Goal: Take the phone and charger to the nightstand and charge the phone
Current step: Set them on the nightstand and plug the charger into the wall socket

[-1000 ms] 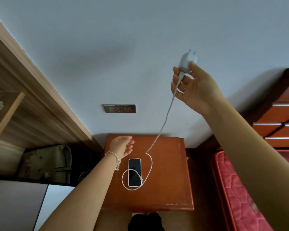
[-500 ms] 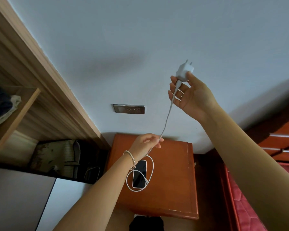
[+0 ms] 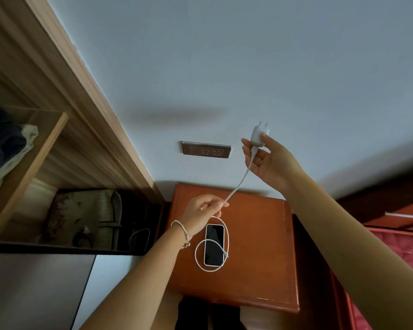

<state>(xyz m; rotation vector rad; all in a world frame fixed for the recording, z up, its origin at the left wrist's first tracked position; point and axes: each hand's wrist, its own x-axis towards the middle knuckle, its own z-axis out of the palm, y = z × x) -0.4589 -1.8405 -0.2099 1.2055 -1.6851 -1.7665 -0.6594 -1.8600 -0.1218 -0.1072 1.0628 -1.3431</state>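
Note:
A phone [image 3: 214, 244] lies screen up on the reddish wooden nightstand [image 3: 258, 253], with the white cable [image 3: 236, 186] looped around it and its end at the phone's lower right edge. My right hand [image 3: 270, 160] holds the white charger plug [image 3: 259, 135] up in front of the wall, prongs pointing up, to the right of the grey wall socket [image 3: 206, 149]. My left hand [image 3: 202, 211] pinches the cable above the nightstand, between the plug and the loop.
A wooden wardrobe [image 3: 57, 129] with an open shelf and bags stands at the left. A bed with a red mattress [image 3: 391, 258] and wooden headboard sits at the right. A pale wall fills the back.
My right hand has lowered the plug toward the socket's height. My left hand rose from beside the phone and took hold of the cable. The camera tilted and moved closer.

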